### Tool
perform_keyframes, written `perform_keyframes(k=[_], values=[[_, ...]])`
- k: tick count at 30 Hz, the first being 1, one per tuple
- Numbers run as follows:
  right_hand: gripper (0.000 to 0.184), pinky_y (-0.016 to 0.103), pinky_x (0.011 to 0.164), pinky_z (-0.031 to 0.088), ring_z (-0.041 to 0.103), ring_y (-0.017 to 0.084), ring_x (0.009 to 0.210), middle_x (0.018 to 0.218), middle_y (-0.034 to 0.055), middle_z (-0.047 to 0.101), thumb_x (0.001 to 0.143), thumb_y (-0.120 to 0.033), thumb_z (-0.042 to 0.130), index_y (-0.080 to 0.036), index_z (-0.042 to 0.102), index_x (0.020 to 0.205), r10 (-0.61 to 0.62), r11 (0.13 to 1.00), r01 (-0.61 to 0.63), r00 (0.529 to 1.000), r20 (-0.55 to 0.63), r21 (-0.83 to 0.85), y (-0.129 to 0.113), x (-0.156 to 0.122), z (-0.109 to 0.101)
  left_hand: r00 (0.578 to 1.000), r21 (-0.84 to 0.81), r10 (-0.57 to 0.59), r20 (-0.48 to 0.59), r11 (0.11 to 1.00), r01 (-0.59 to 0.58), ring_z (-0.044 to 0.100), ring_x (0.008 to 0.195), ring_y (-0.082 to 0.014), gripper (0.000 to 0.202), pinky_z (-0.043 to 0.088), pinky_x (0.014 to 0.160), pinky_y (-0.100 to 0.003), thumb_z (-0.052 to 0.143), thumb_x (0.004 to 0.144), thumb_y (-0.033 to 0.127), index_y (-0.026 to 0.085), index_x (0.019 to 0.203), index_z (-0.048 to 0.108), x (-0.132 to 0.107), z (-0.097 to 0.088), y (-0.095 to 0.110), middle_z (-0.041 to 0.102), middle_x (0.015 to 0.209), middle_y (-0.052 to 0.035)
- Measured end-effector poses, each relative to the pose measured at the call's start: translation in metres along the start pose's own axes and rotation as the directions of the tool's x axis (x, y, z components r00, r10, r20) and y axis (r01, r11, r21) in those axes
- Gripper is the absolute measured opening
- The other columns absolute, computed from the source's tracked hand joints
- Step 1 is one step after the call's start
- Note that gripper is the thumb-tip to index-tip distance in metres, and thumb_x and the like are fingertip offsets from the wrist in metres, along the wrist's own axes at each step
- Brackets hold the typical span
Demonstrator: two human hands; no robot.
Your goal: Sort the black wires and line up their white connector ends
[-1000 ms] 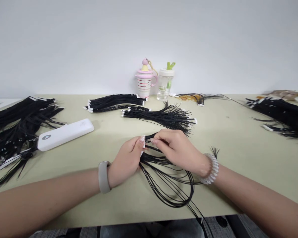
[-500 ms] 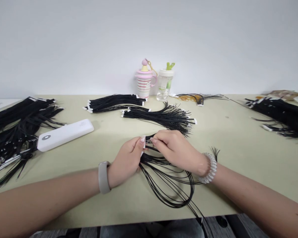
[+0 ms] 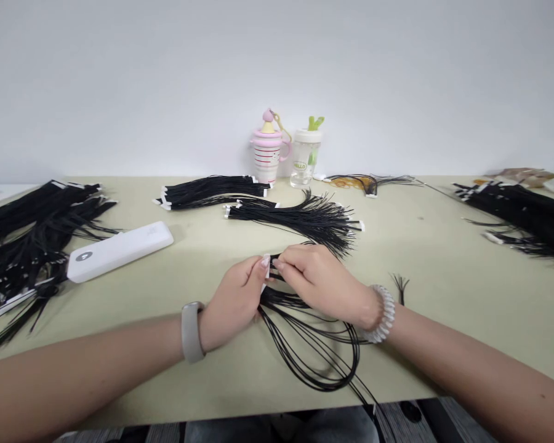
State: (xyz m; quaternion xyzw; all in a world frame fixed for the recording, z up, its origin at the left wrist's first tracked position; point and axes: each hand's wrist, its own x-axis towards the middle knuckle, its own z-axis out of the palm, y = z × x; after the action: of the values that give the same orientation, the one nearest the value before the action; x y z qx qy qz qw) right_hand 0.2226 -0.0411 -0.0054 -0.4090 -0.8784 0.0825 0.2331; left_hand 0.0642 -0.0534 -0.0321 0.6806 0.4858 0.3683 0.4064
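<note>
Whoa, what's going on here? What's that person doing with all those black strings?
A person is holding a bunch of thin black wires with both hands. The left hand grips the bunch near a white tab, and the fingers of the right hand pinch the wires right beside it. The long ends lie in loops on the pale green table. More black wire bundles lie nearby, and a white power bank sits to the left.

Thin black wires hang in long, loose loops from a small white connector.
</note>
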Motion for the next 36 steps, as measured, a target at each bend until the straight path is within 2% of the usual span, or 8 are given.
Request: perform_keyframes(k=[8,11,15,23,27,30,33,36], values=[[0.022,0.020,0.063,0.033,0.047,0.007,0.064,0.067,-0.0013,0.057,0.087,-0.023,0.044,-0.015,0.055,0.069,-0.053,0.998,0.052,0.998,0.023,0.041,0.014,0.003,-0.005,0.996,-0.056,-0.085,-0.018,0.995,0.084,0.042,0.046,-0.0093,0.037,0.037,0.044,-0.021,0.033,0.086,0.046,0.017,0.068,0.047,0.002,-0.001,0.004,0.045,0.056,0.0029],[0.014,0.019,0.061,0.033,0.047,0.007,0.065,0.070,-0.0018,0.056,0.080,-0.028,0.057,-0.016,0.055,0.072,-0.015,1.000,0.015,0.999,-0.028,0.004,0.026,0.001,-0.017,0.977,-0.167,-0.201,-0.073,0.968,0.187,0.040,0.042,-0.0079,0.036,0.035,0.038,-0.019,0.036,0.085,0.047,0.017,0.067,0.045,0.003,0.001,0.007,0.042,0.054,0.0043],[0.028,0.019,0.054,0.032,0.043,0.008,0.060,0.068,-0.0029,0.052,0.068,-0.041,0.067,-0.017,0.053,0.072,0.075,0.997,-0.075,0.993,-0.091,0.002,0.028,-0.005,-0.039,0.959,-0.304,-0.268,-0.098,0.925,0.227,0.039,0.039,-0.0070,0.035,0.034,0.034,-0.018,0.038,0.084,0.046,0.017,0.068,0.047,0.004,0.003,0.010,0.044,0.053,0.0044],[0.022,0.019,0.050,0.032,0.042,0.006,0.054,0.062,-0.0030,0.051,0.085,-0.034,0.044,-0.018,0.055,0.074,0.127,0.975,-0.158,0.973,0.193,0.157,0.031,-0.011,-0.056,0.956,-0.340,-0.259,-0.136,0.919,0.201,0.038,0.036,-0.0065,0.035,0.033,0.033,-0.018,0.039,0.085,0.044,0.016,0.066,0.048,0.005,0.003,0.007,0.044,0.051,0.0039],[0.020,0.019,0.053,0.032,0.043,0.007,0.058,0.065,-0.0031,0.051,0.075,-0.037,0.059,-0.018,0.056,0.075,0.124,0.988,-0.138,0.978,0.168,0.076,0.036,-0.008,-0.050,0.955,-0.323,-0.265,-0.136,0.923,0.211,0.038,0.037,-0.0065,0.036,0.033,0.032,-0.017,0.038,0.085,0.044,0.016,0.065,0.048,0.005,0.002,0.008,0.044,0.051,0.0032],[0.033,0.018,0.048,0.027,0.034,0.006,0.054,0.058,-0.0055,0.042,0.067,-0.044,0.066,-0.016,0.048,0.065,0.093,0.983,-0.119,0.979,0.180,0.138,0.028,-0.008,-0.048,0.949,-0.306,-0.280,-0.146,0.925,0.225,0.038,0.037,-0.0066,0.034,0.033,0.032,-0.017,0.040,0.084,0.043,0.016,0.066,0.050,0.005,0.003,0.008,0.044,0.051,0.0032],[0.042,0.019,0.044,0.020,0.023,0.006,0.051,0.054,-0.0061,0.027,0.076,-0.047,0.055,-0.016,0.035,0.057,0.125,0.945,-0.185,0.966,0.225,0.270,0.014,-0.012,-0.052,0.949,-0.325,-0.281,-0.144,0.919,0.223,0.038,0.036,-0.0072,0.035,0.034,0.032,-0.019,0.039,0.084,0.047,0.017,0.067,0.049,0.005,0.003,0.006,0.043,0.050,0.0037],[0.043,0.019,0.043,0.019,0.020,0.005,0.049,0.053,-0.0057,0.024,0.082,-0.044,0.048,-0.016,0.032,0.054,0.102,0.954,-0.193,0.928,0.357,0.230,0.005,-0.017,-0.056,0.952,-0.313,-0.261,-0.157,0.928,0.203,0.039,0.036,-0.0074,0.038,0.034,0.033,-0.019,0.038,0.084,0.048,0.017,0.066,0.049,0.005,0.003,0.004,0.043,0.049,0.0037]])
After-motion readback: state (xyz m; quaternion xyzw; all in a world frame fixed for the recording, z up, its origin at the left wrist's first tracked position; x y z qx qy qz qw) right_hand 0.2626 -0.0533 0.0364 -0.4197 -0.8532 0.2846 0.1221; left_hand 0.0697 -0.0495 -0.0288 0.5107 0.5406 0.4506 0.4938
